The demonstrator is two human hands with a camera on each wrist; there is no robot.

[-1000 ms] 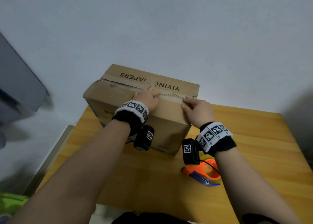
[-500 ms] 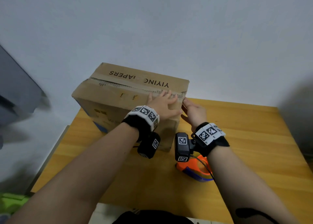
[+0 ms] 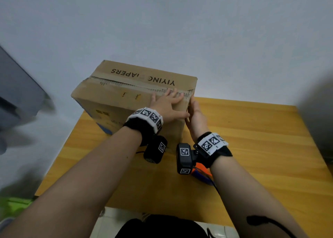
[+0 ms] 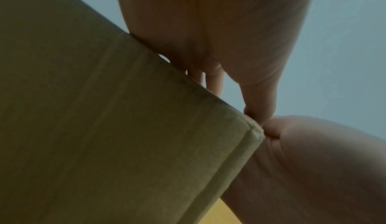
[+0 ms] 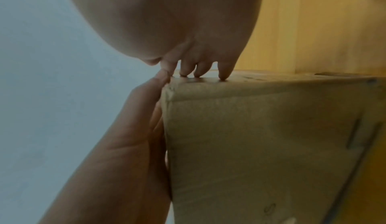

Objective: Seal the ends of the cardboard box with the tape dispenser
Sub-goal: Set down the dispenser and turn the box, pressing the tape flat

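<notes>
The brown cardboard box (image 3: 108, 100) stands at the back of the wooden table (image 3: 252, 147), with a taped seam running along its top. My left hand (image 3: 167, 104) lies flat on the top at the seam's right end, fingers spread and straight. My right hand (image 3: 195, 117) presses flat against the box's right end face, fingers pointing up to the top corner. In the wrist views the left hand (image 4: 208, 29) and the right hand (image 5: 167, 21) meet at that corner of the box (image 5: 250, 145). The orange and blue tape dispenser (image 3: 200, 173) lies on the table under my right wrist, mostly hidden.
A pale wall stands right behind the box. A dark grey object (image 3: 16, 93) is blurred at the left, beyond the table's edge, and something green (image 3: 16, 203) lies low on the left. Bare tabletop stretches to the right of the box.
My left hand slid right along the seam to the box's right end and flattened out. My right hand left the top edge and now lies flat on the right end face.
</notes>
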